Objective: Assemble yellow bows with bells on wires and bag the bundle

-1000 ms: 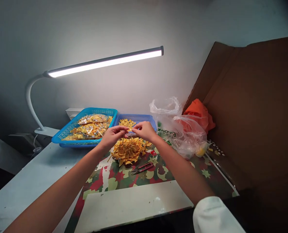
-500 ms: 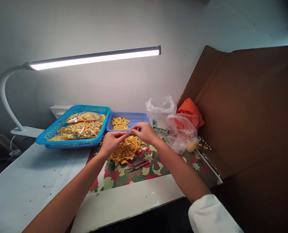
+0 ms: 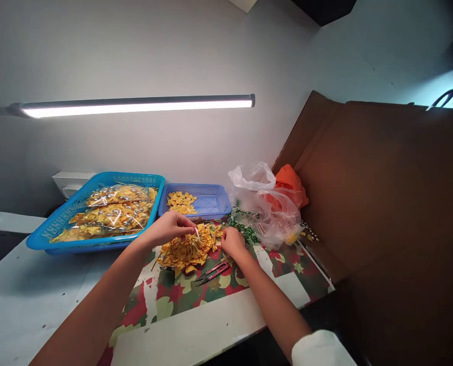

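Observation:
My left hand (image 3: 175, 227) is over the left back of a heap of yellow ribbon bows (image 3: 184, 256), which have thin gold strands among them. Thumb and fingers pinch a short, thin white strip (image 3: 197, 233). At the heap's right edge, my right hand (image 3: 233, 243) is closed with its fingers curled; whatever it grips is hidden by the hand. Just in front of the heap lies a pair of thread snips (image 3: 213, 273) with dark red handles, on the camouflage-patterned sheet (image 3: 173, 305).
A large blue basket (image 3: 39, 241) with clear bags of yellow bows stands at left. Behind the heap is a smaller blue basket (image 3: 214, 201) with loose yellow pieces. Plastic bags (image 3: 264, 213), an orange bag (image 3: 290, 185) and tall cardboard (image 3: 382, 193) stand at right. A lamp (image 3: 134, 105) hangs above.
My hands were together above the heap; now they are apart and lower, the right at the heap's right edge. A white strip shows in my left fingers. The camera view has shifted.

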Motion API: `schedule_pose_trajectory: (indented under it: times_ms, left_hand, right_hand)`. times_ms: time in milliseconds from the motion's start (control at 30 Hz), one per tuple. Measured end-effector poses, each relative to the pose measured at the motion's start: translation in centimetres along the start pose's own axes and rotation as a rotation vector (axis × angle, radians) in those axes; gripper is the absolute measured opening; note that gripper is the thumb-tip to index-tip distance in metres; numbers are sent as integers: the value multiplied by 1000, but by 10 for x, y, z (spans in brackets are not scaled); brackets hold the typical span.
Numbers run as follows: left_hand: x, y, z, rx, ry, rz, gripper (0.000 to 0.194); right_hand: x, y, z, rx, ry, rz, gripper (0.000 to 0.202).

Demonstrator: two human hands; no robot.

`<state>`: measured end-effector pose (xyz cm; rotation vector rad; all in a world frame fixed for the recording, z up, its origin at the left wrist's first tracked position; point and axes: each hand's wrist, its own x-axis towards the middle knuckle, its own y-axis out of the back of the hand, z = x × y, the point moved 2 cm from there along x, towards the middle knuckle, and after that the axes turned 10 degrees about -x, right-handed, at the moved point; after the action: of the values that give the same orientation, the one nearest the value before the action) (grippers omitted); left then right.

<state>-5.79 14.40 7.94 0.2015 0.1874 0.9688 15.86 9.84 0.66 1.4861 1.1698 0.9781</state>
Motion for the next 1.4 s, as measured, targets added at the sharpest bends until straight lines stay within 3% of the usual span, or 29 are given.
schedule_pose_trajectory:
  times_ms: [300, 467, 633, 967, 1167, 1267, 1400]
  left_hand:
    - [-4, 11, -7, -41, 42, -14, 24]
    - [-6, 7, -6, -44, 68, -36, 23]
    - [-6, 6, -10, -62, 48, -27, 23]
    - [-8, 8, -9, -69, 29, 2, 23]
    - [-7, 7, -10, -67, 28, -11, 21]
    - [-7, 6, -11, -70, 35, -14, 23]
    - [-7, 5, -12, -72, 41, -23, 25]
  right_hand:
    - [-1, 23, 7, 148, 89, 263, 22]
    - [2, 26, 20, 190, 166, 282, 20]
    - [-1, 16, 27, 99, 183, 287, 26]
    - [37, 10, 7, -147, 32, 191, 24]
    - [48, 8, 6, -178, 107, 127, 24]
    - [43, 9, 8, -125, 150, 175, 18]
    - [28, 21, 12, 17, 137, 338, 19]
